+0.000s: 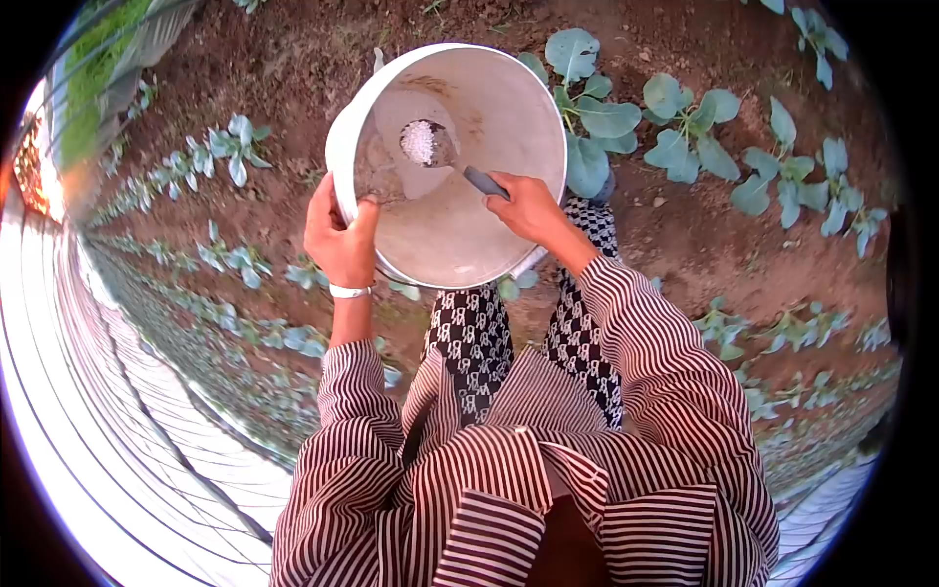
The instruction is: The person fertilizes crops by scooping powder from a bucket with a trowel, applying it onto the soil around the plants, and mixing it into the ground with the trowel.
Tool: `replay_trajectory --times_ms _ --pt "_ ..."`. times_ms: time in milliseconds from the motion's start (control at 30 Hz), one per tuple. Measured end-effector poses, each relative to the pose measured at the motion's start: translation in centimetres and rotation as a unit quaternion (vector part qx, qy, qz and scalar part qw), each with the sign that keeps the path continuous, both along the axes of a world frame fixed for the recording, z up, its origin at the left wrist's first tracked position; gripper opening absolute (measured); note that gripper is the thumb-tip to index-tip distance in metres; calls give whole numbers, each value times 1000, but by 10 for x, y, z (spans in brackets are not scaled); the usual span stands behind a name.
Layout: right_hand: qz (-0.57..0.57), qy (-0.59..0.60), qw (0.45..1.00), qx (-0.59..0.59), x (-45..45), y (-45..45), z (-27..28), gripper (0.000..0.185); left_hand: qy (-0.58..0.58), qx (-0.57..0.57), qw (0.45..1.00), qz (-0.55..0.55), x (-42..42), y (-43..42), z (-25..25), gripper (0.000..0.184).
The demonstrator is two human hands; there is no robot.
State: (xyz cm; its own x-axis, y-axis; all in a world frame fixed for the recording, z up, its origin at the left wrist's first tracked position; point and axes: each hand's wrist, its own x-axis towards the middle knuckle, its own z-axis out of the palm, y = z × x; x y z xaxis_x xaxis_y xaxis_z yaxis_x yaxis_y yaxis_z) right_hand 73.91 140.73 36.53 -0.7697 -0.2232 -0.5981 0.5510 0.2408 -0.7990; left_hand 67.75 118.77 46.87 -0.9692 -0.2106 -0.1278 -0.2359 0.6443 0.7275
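A white bucket (469,235) is tilted in front of me, its open mouth facing up towards me. My left hand (341,230) grips its rim at the left, thumb over the edge. Inside the bucket is a scoop or ladle (445,149) with a dark grey handle, and my right hand (528,207) is closed round that handle. White granules (419,142) lie in the scoop's round head. Greyish residue (386,176) coats part of the bucket's inner wall. The exact shape of the scoop's head is hard to make out.
Leafy green plants (685,122) grow in rows in brown soil (675,230), close by the bucket on the right. More rows of plants (235,147) run along the left. My legs in patterned trousers (469,338) stand below the bucket. White sheeting (117,421) curves along the far left.
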Motion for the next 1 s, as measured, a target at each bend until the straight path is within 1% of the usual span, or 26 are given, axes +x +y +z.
replay_trajectory --times_ms 33,67,100,167,200,300,333,433,500,567,633,667,700,733,767,833,867,900,967,1000 --pt "28 -22 999 -14 -2 13 15 36 10 23 999 30 8 -2 -2 42" --pt "50 -12 999 -9 0 21 23 41 -1 22 998 65 17 -5 -1 41" --pt "62 -14 998 -11 4 27 31 41 -9 1 996 84 26 -13 0 40" --pt "83 -21 996 -16 7 39 44 43 -18 -3 990 137 40 -25 -1 38" --pt "78 -11 997 -20 5 42 56 38 -27 -10 986 162 44 -30 2 37" --pt "74 -99 992 -28 5 54 71 43 -32 10 975 219 66 -56 -11 36" --pt "85 -128 988 -25 -1 59 76 45 -39 12 968 246 73 -65 -16 40" --pt "62 -142 988 -17 -4 70 63 44 -47 51 954 291 105 -93 -30 40" --pt "68 -156 985 31 -13 74 43 45 -69 48 942 325 124 -110 -36 36" --pt "69 -128 986 77 -17 77 -1 46 -73 66 929 356 139 -126 -45 34" --pt "31 -166 982 91 -29 72 -42 43 -96 46 924 367 153 -140 -56 31" --pt "22 -150 984 98 -33 68 -72 39 -96 54 921 373 161 -147 -65 32" --pt "27 -128 984 124 -39 62 -100 36 -96 63 918 378 169 -151 -74 33" --pt "33 -106 983 149 -44 54 -128 34 -89 41 924 370 172 -152 -83 24" --pt "38 -83 981 173 -50 46 -160 32 -89 46 922 375 179 -155 -93 25" --pt "86 -33 968 234 -64 32 -230 29 -105 43 917 382 195 -167 -113 25" --pt "112 -10 958 264 -64 31 -261 28 -118 41 912 392 188 -157 -113 25" --pt "88 -23 956 278 -63 32 -286 28 -127 40 912 387 194 -161 -124 26" --pt "40 -50 951 303 -57 29 -321 28 -146 33 914 377 201 -177 -141 28" --pt "64 4 945 320 -52 31 -331 32 -150 38 911 383 200 -178 -147 31"
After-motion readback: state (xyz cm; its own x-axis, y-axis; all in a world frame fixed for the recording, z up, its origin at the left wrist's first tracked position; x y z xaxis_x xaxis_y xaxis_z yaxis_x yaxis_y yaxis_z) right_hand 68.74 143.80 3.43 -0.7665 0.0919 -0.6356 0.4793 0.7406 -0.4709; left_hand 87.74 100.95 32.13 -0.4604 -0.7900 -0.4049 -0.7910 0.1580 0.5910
